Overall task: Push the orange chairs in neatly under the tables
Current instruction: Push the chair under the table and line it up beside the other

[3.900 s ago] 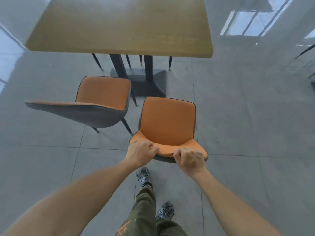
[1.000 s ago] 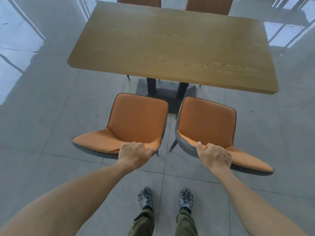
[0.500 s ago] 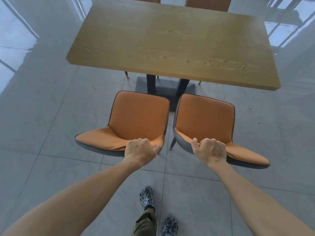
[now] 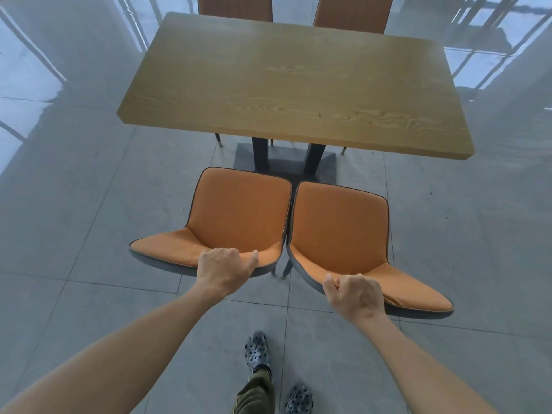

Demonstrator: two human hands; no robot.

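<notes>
Two orange upholstered chairs with grey shells and thin dark legs stand side by side on the grey tiled floor (image 4: 89, 204), facing a rectangular light-wood table on a dark pedestal base (image 4: 298, 85). The left chair (image 4: 239, 213) and the right chair (image 4: 340, 231) have their inner edges just beside each other, perhaps touching; I cannot tell which. The left hand (image 4: 224, 271) curls over the top edge of the left chair's backrest, fingers wrapped forward and thumb stretched toward the inner corner. The right hand (image 4: 354, 294) is closed in a tighter fist on the top edge of the right chair's backrest, near its inner end. Both chairs lie straight ahead of the person, between the hands and the table, and each seat's front edge points at the table's near long side. The seats are not yet under the top: their front edges sit near the pedestal's foot plate, short of the table edge. The table's long axis runs across the view, slightly skewed, its right end nearer the person, so a straight forward push should carry both seats under it. The right chair's backrest sits a little nearer the person than the left one's, so by my judgement it needs slightly more travel. Two more orange chair backs (image 4: 236, 7) show beyond the far side.
</notes>
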